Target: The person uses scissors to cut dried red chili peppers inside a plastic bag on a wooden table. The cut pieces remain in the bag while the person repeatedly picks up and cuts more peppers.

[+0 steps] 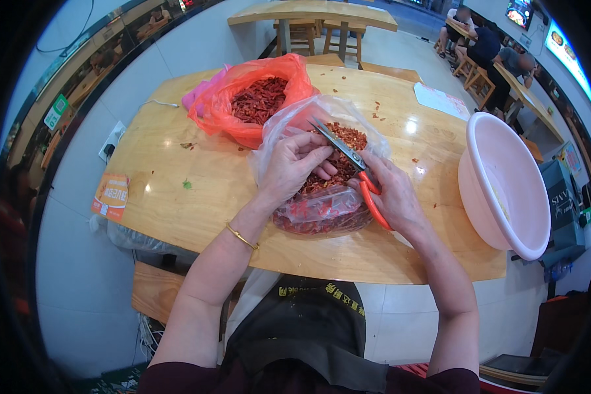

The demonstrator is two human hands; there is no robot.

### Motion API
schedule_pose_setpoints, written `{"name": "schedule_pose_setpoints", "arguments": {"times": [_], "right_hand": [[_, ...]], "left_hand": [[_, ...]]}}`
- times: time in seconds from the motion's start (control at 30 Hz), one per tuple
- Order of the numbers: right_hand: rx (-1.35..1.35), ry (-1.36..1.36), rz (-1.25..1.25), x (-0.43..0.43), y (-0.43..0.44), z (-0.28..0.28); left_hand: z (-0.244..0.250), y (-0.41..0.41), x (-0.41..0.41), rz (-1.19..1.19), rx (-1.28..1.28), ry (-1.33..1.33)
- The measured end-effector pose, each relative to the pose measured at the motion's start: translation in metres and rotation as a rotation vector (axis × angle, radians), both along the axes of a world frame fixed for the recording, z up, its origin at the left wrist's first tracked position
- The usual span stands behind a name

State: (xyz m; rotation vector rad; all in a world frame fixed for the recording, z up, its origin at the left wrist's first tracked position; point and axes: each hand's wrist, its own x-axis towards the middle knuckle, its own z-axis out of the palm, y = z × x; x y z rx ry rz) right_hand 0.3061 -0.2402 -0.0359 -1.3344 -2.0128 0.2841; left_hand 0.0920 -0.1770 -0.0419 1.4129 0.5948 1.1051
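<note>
My right hand (391,189) grips red-handled scissors (372,197), whose blades point up and to the left over a clear plastic bag (325,209). Cut dried red chili pieces (342,135) fill the bag's open mouth. My left hand (298,160) is beside the blades above the bag, its thumb and fingers curled together; whether something small is between them cannot be told. Behind and to the left stands an open red plastic bag (207,115) full of whole dried red chilies (258,101).
A large pale pink plastic basin (473,182) stands tilted at the wooden table's (216,197) right side. A printed sheet (441,101) lies at the back right, an orange card (111,194) at the left edge. Several people sit at tables at the far right.
</note>
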Motion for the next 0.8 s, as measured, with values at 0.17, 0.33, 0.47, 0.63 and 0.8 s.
{"name": "schedule_pose_setpoints", "arguments": {"times": [0.17, 0.33, 0.47, 0.63, 0.8], "right_hand": [[-0.043, 0.019, -0.051, -0.002, -0.003, 0.006], [0.053, -0.086, -0.069, -0.004, -0.004, 0.011], [0.02, -0.082, -0.049, -0.004, -0.005, 0.012], [-0.003, -0.068, -0.033, -0.005, -0.006, 0.012], [-0.048, -0.043, -0.02, -0.004, -0.008, 0.014]], "left_hand": [[0.001, 0.0, 0.001, 0.012, 0.011, -0.034], [0.004, -0.002, 0.002, 0.025, 0.024, -0.043], [0.004, -0.005, 0.004, 0.02, 0.026, -0.046], [0.001, -0.003, 0.003, 0.021, 0.04, -0.021], [-0.001, 0.0, 0.001, 0.018, 0.023, -0.033]]}}
